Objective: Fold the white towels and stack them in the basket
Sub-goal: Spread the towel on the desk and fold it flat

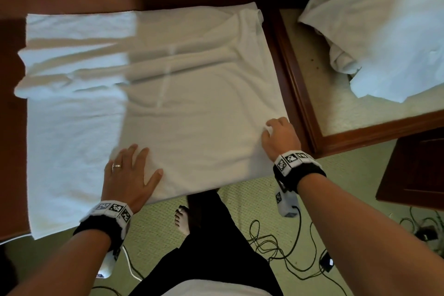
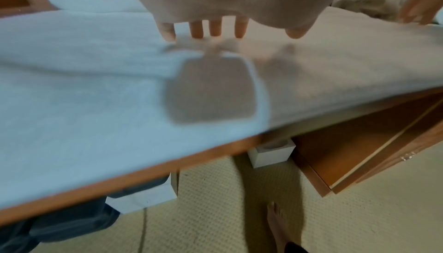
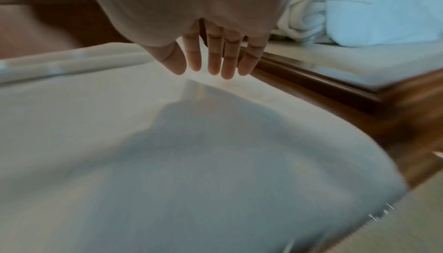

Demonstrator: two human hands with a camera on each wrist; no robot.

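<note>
The desk [image 1: 9,127] was dark reddish wood, sitting on a pale green dotted carpet [image 1: 252,199] with black cables [image 1: 283,245] tangled on it by the person's bare foot [image 1: 181,220]. To the right sat a second wooden-framed surface [image 1: 310,113] with a crumpled pile of white towels [image 1: 389,31] on top.

The white towel [image 1: 187,108] being folded lay spread flat across the desk, doubled over on the right side, with long creases running across and its near edge hanging a bit past the front. The left hand [image 1: 129,175], wearing a ring [image 1: 117,166], lay flat on the near part with fingers spread. The right hand [image 1: 280,137] rested at the towel's right edge; the head view showed the fingers bent there, the wrist view fairly straight, so whether they actually pinched the cloth was hard to tell.
</note>
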